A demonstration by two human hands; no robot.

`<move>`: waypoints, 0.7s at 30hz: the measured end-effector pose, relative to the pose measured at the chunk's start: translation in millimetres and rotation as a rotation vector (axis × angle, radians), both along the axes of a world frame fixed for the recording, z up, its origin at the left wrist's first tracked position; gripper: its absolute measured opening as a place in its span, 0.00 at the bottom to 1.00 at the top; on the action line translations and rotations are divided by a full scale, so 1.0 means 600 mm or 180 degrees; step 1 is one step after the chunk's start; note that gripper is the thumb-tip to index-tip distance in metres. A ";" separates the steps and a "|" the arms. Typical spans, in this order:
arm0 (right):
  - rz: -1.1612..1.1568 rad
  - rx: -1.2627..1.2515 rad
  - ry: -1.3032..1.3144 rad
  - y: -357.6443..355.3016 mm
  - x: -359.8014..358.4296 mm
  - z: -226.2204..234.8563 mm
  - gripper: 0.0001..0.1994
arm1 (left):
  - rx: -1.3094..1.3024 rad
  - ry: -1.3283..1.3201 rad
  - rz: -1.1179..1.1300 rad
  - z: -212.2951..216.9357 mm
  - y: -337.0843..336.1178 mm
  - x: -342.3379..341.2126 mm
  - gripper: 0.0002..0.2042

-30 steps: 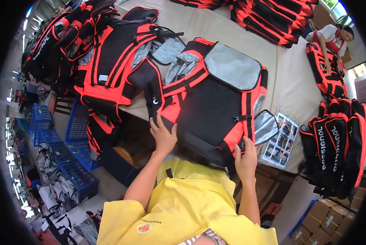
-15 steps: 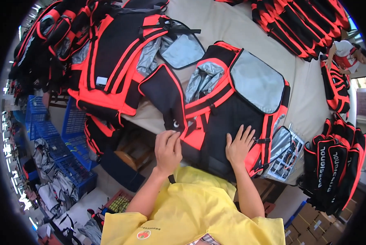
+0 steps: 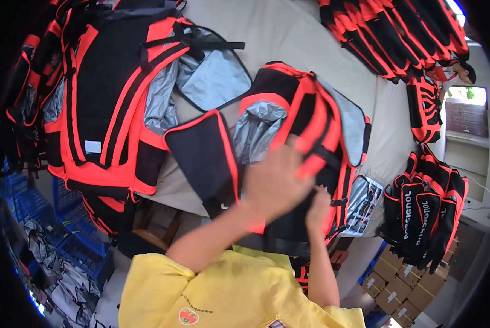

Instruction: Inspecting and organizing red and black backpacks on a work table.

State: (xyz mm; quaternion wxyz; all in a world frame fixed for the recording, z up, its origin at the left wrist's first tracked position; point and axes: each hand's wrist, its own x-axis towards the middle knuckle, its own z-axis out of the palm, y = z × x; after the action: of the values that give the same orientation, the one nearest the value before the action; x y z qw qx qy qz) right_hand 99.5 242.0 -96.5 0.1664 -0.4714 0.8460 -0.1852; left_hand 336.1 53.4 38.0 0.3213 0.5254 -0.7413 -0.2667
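In front of me lies a black and red backpack (image 3: pixel 261 82), its silver lining showing on one side. Its grey panel (image 3: pixel 346 128) is tilted up toward the right, and red and black shoulder straps (image 3: pixel 316 128) show beside it. Smeared by motion, my left hand (image 3: pixel 275 177) is over the middle of the bag, its fingers near a strap; its grip is unclear. My right hand (image 3: pixel 317 213) is on the bag's lower right part, fingers drawn together near the strap's lower end; what they hold is hidden. A dark side flap (image 3: pixel 201 156) with red edging spreads out to the left.
Another backpack (image 3: pixel 119 65) lies on the cream-covered table (image 3: pixel 272 33) at left. Stacked bags (image 3: pixel 392 33) fill the far right, with more bags (image 3: pixel 420 213) at the right edge. Blue crates (image 3: pixel 80 235) stand lower left, cardboard boxes (image 3: pixel 403 279) lower right. A person (image 3: pixel 461 72) is beyond.
My left hand has moved from the side flap rightward onto the bag's middle. My right hand, flat before, has its fingers drawn together. The grey panel has tilted up, and the straps now show.
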 end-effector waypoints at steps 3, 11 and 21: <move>-0.2003 -0.0342 -0.1531 -0.053 -0.106 0.082 0.23 | 0.0934 0.0155 -0.1121 0.045 0.112 -0.076 0.37; -0.0603 -0.0921 -0.0843 -0.196 0.023 0.265 0.15 | 0.0246 -0.0174 -0.1887 -0.016 0.115 0.099 0.10; 0.4077 -0.0074 0.0047 -0.254 0.206 0.047 0.14 | 0.0161 -0.2639 -0.2228 -0.058 0.046 0.245 0.11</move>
State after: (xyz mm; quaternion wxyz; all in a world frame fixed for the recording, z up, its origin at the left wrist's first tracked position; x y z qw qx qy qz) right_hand 223.2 89.6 -68.3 0.2332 -0.8866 0.3957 -0.0550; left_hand 483.0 80.9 3.1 -0.1189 0.3158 -0.9299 -0.1460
